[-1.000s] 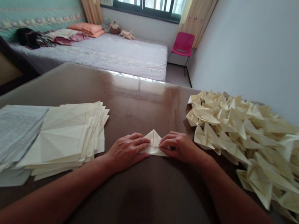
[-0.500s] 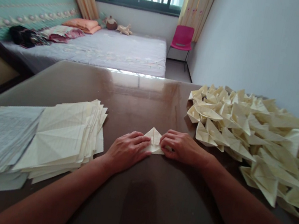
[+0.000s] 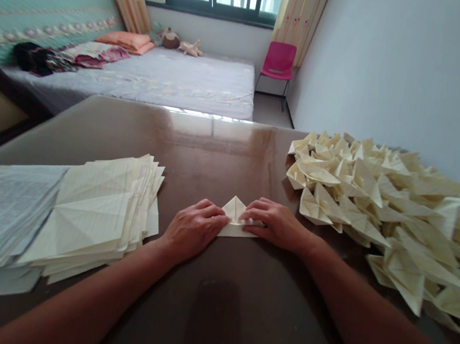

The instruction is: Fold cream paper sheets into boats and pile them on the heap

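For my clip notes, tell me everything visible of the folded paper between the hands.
The folded paper is cream and thin-looking, its pointed peak facing away from the person, a crease running down from the tip, a band along its straight near edge. It lies on the glossy brown tabletop, partly hidden, with the left hand touching its left side and the right hand its right.
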A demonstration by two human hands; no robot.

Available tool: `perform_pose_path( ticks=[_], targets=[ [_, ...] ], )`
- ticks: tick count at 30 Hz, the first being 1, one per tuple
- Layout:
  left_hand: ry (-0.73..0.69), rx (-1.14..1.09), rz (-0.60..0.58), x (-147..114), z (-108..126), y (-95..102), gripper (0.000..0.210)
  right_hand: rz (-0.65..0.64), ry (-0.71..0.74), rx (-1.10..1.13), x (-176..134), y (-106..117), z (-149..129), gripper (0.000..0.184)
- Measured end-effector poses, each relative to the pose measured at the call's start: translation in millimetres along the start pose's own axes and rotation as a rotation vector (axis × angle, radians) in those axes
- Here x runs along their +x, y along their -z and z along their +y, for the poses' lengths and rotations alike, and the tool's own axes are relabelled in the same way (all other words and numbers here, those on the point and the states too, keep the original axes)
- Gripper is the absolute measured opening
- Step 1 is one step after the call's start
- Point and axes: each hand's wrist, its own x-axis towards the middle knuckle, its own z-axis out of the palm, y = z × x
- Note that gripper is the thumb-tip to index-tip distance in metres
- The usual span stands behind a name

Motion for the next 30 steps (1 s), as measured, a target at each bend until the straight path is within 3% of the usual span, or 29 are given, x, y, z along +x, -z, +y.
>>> perform_pose_path(
  ticks=[4, 9, 21, 25, 28, 30],
  targets=[
    [0.072, -0.082, -0.008, 1, -2, -0.7, 0.025, -0.014, -0.048, 0.018, 0, -3, 6, 0.024],
    [0.215, -0.166, 0.051, 3, -7, -6.4, 0.027, 0.013, -0.235, 0.029, 1, -5, 8, 0.024],
    [0.258, -0.086, 0.126, 2, -12, -12.7, 0.029, 0.043, -0.312, -0.060, 4, -9, 1, 0.016],
    [0.098, 0.039, 0.214, 1, -4, -8.7, 0.029, 0.034, -0.347, -0.110, 4, -10, 0, 0.016],
    [-0.089, 0.085, 0.135, -2, 9, -7.3, 0.030, 0.020, -0.351, -0.149, 5, -10, -4, 0.016],
    [-0.136, 0.111, 0.055, -3, 16, -9.1, 0.031, 0.009, -0.350, -0.160, 5, -9, -6, 0.016]
  ],
)
